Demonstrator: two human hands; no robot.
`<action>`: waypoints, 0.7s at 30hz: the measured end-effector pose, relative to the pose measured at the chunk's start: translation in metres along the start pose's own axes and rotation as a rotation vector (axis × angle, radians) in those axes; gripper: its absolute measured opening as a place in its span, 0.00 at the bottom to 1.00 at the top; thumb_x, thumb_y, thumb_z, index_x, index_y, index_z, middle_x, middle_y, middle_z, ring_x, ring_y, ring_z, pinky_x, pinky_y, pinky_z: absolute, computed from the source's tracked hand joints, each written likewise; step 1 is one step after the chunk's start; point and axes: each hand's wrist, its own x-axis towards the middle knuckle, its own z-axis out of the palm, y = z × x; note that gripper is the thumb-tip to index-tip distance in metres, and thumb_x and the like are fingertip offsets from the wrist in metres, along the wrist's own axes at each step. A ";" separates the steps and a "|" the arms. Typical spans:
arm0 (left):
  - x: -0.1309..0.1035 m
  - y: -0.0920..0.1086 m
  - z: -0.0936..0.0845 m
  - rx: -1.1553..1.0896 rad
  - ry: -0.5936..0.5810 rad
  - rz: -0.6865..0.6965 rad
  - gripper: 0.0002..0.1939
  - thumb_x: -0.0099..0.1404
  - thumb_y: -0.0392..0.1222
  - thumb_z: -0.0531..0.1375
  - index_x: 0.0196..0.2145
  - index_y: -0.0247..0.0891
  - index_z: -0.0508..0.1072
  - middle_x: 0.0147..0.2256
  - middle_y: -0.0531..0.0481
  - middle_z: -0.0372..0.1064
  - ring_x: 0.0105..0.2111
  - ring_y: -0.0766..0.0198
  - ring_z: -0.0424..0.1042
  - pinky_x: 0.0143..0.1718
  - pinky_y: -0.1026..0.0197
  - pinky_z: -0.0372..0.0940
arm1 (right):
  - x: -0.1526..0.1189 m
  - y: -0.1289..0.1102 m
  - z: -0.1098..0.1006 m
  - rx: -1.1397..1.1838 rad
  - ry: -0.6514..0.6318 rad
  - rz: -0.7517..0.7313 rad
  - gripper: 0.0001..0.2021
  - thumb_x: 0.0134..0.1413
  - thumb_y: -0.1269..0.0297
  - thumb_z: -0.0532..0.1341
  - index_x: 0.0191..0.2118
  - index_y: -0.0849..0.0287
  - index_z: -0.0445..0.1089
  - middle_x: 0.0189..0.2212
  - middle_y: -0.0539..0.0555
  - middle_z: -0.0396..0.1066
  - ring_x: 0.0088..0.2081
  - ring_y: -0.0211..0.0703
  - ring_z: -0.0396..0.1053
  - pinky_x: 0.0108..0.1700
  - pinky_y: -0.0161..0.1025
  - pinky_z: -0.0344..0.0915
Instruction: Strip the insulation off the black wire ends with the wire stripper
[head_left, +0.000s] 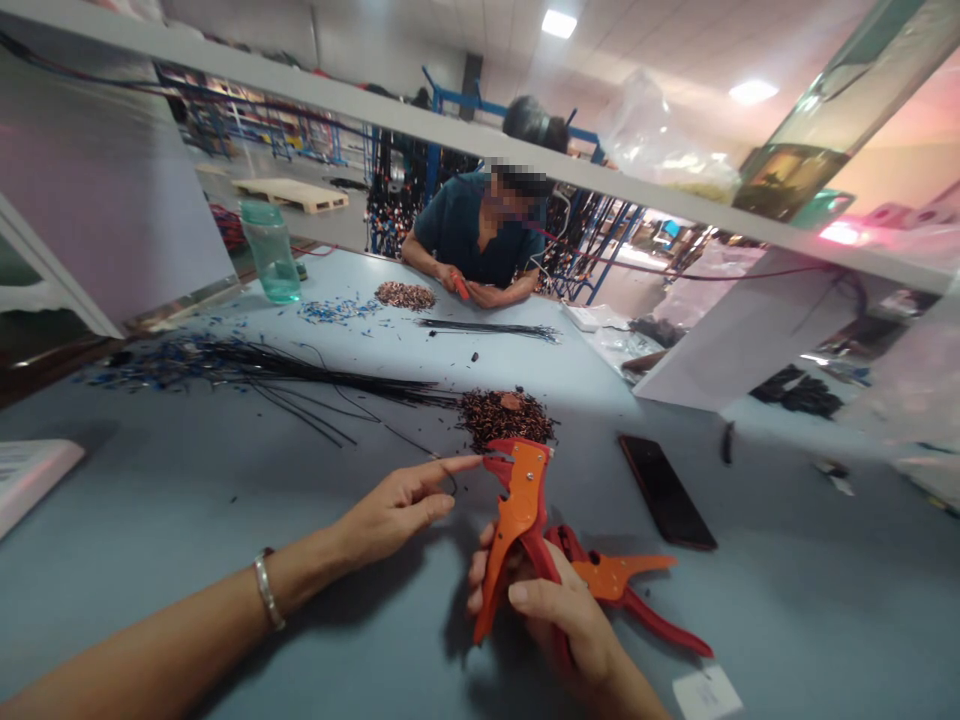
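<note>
My right hand (551, 600) is wrapped round the handles of an orange and red wire stripper (523, 500), its jaws pointing up and left. My left hand (397, 505) has its index finger stretched to the stripper's jaws. A thin dark wire (397, 430) runs from the black wire bundle (352, 383) to my left hand, passing by its fingers; whether they grip it is hard to make out. Just beyond the jaws lies a pile of short black and copper-coloured pieces (504, 415). A second orange and red stripper (622, 578) rests on the table behind my right hand.
A black phone (666, 492) lies at the right. Blue-tipped pieces (161, 362) and a green bottle (271, 255) are at the left. Across the table (300, 520), a person (472, 235) holds a red tool near a copper-coloured pile (405, 295). A white shelf beam (450, 135) crosses above.
</note>
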 end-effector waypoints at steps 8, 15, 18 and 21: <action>0.002 -0.003 0.001 0.057 0.043 0.041 0.17 0.68 0.42 0.51 0.29 0.34 0.76 0.29 0.48 0.72 0.32 0.63 0.70 0.37 0.62 0.66 | 0.000 0.000 0.000 0.014 0.011 -0.006 0.20 0.45 0.66 0.66 0.46 0.61 0.66 0.36 0.56 0.74 0.34 0.46 0.74 0.37 0.41 0.67; 0.003 -0.010 0.000 0.128 0.255 -0.056 0.16 0.67 0.44 0.53 0.32 0.36 0.79 0.42 0.41 0.75 0.45 0.57 0.71 0.29 0.67 0.69 | 0.000 0.001 0.004 0.027 0.058 -0.048 0.21 0.42 0.68 0.66 0.46 0.61 0.68 0.38 0.56 0.75 0.36 0.47 0.74 0.38 0.41 0.68; 0.001 -0.007 0.001 0.083 0.296 -0.212 0.20 0.67 0.48 0.51 0.32 0.34 0.78 0.35 0.43 0.77 0.31 0.59 0.75 0.21 0.66 0.68 | 0.001 0.001 0.005 0.024 0.055 -0.060 0.22 0.42 0.69 0.65 0.47 0.61 0.68 0.39 0.57 0.75 0.36 0.47 0.74 0.36 0.41 0.69; 0.000 0.000 0.003 0.156 0.261 -0.232 0.21 0.68 0.48 0.49 0.43 0.35 0.78 0.37 0.47 0.79 0.34 0.59 0.77 0.35 0.61 0.70 | 0.002 0.001 0.005 0.016 0.051 -0.055 0.22 0.42 0.69 0.65 0.48 0.61 0.68 0.38 0.57 0.75 0.35 0.47 0.74 0.35 0.41 0.69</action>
